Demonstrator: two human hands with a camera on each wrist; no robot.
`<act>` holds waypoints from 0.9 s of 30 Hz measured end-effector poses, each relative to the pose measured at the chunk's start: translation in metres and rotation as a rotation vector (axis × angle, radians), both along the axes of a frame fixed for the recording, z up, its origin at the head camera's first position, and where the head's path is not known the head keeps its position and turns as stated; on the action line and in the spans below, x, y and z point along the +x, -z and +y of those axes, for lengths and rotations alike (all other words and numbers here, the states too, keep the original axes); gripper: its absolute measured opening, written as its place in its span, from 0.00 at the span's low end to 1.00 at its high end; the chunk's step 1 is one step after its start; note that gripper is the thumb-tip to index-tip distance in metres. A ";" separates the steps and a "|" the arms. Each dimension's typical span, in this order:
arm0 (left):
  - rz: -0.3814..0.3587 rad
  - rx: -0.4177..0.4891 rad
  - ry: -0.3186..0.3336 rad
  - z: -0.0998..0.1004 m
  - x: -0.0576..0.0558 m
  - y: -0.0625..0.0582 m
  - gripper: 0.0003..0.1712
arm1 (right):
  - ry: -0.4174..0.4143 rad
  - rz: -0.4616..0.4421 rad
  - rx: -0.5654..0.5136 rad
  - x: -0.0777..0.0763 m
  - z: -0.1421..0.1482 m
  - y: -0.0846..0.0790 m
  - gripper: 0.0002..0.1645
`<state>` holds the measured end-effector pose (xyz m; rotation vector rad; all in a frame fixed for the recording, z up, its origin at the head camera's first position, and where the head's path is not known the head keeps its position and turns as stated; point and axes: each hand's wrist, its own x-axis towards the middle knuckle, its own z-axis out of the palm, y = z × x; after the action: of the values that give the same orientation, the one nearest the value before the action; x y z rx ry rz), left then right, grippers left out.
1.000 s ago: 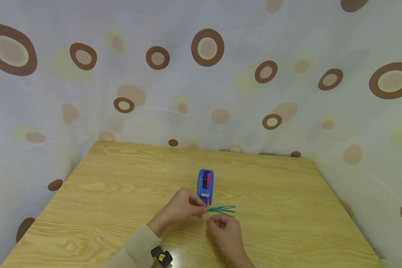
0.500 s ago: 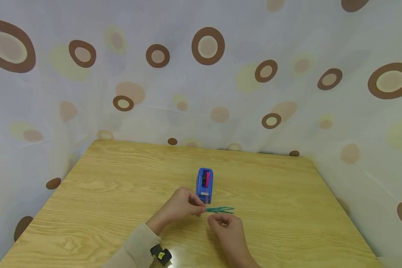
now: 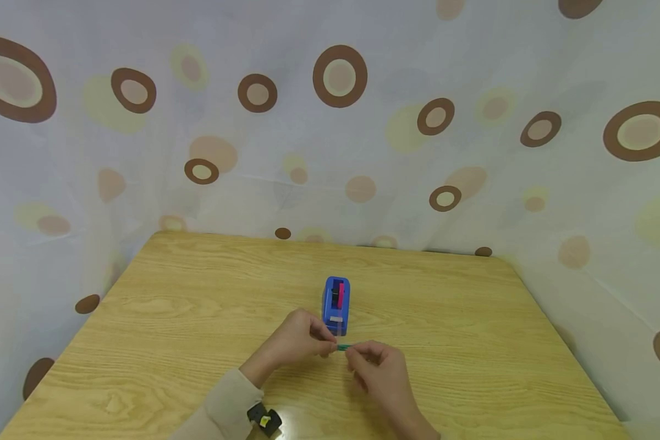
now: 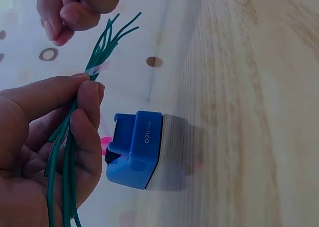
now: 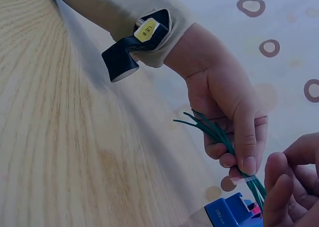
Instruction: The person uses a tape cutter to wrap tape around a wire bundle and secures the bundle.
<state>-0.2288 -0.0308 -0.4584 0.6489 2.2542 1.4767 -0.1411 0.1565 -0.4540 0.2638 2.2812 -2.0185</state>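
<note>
My left hand (image 3: 299,336) pinches a bundle of thin green wires (image 4: 67,152) between thumb and fingers. In the left wrist view the wires' far ends fan out beyond the fingertips, and their other part runs through the palm. A clear strip of tape (image 4: 97,68) crosses the bundle just past the fingertips, one end sticking out. My right hand (image 3: 382,370) is close by on the right, its fingers loosely curled. It covers the wire ends in the head view, but the left wrist view has it apart from them, with nothing seen in its fingers.
A blue tape dispenser (image 3: 336,305) with a pink core stands on the wooden table (image 3: 198,287), just beyond the left hand. A black strap device (image 3: 264,420) sits at the left sleeve. A patterned curtain (image 3: 286,153) surrounds the table's back and sides.
My right hand has risen slightly and shifted right, now covering the wire ends in the head view. The left hand keeps its pinch on the wires, nearly still. The dispenser stays put.
</note>
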 end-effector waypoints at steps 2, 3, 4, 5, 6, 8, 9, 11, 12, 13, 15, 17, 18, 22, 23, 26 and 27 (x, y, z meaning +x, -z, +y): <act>0.005 0.000 0.002 0.000 0.000 0.000 0.03 | 0.008 0.013 -0.025 -0.002 0.000 -0.002 0.14; 0.007 -0.002 0.004 0.000 0.000 0.000 0.03 | 0.011 0.022 -0.034 -0.002 0.000 -0.003 0.13; 0.010 -0.001 0.007 -0.001 0.000 0.000 0.03 | 0.014 0.034 -0.041 -0.003 0.000 -0.004 0.13; 0.013 -0.001 0.010 -0.001 -0.001 0.000 0.03 | 0.018 0.047 -0.043 -0.004 0.000 -0.004 0.13; 0.018 -0.002 0.013 -0.001 -0.001 0.001 0.04 | 0.020 0.059 -0.046 -0.004 0.000 -0.005 0.13; 0.023 -0.003 0.020 -0.002 -0.002 0.002 0.04 | 0.027 0.074 -0.047 -0.006 0.000 -0.005 0.12; 0.026 -0.003 0.023 -0.002 -0.003 0.002 0.04 | 0.030 0.080 -0.043 -0.007 0.000 -0.006 0.12; 0.030 0.000 0.029 -0.002 -0.004 0.003 0.04 | 0.039 0.085 -0.040 -0.009 0.000 -0.007 0.11; 0.031 0.001 0.031 -0.002 -0.004 0.003 0.04 | 0.046 0.088 -0.034 -0.010 0.000 -0.008 0.11; 0.031 0.001 0.031 -0.002 -0.004 0.003 0.04 | 0.052 0.092 -0.027 -0.011 0.001 -0.009 0.11; 0.028 0.002 0.030 -0.002 -0.004 0.004 0.04 | 0.064 0.105 -0.016 -0.013 0.001 -0.010 0.10; 0.022 0.001 0.027 -0.001 -0.003 0.004 0.03 | 0.069 0.123 -0.020 -0.013 0.002 -0.010 0.09; 0.018 -0.001 0.025 -0.001 -0.003 0.004 0.03 | 0.068 0.130 -0.027 -0.014 0.002 -0.010 0.08; 0.015 -0.002 0.020 -0.001 -0.001 0.004 0.03 | 0.058 0.148 -0.040 -0.017 0.005 -0.010 0.07; 0.017 -0.002 0.020 -0.001 -0.001 0.004 0.03 | 0.056 0.149 -0.039 -0.018 0.006 -0.010 0.08; 0.021 0.001 0.023 -0.001 -0.002 0.003 0.03 | 0.061 0.150 0.002 -0.022 0.009 -0.013 0.11; 0.020 0.003 0.025 0.000 -0.002 0.003 0.03 | 0.061 0.149 0.008 -0.024 0.009 -0.014 0.12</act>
<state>-0.2306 -0.0312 -0.4617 0.6936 2.2512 1.4682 -0.1647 0.1659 -0.4401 0.1915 2.3963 -2.1265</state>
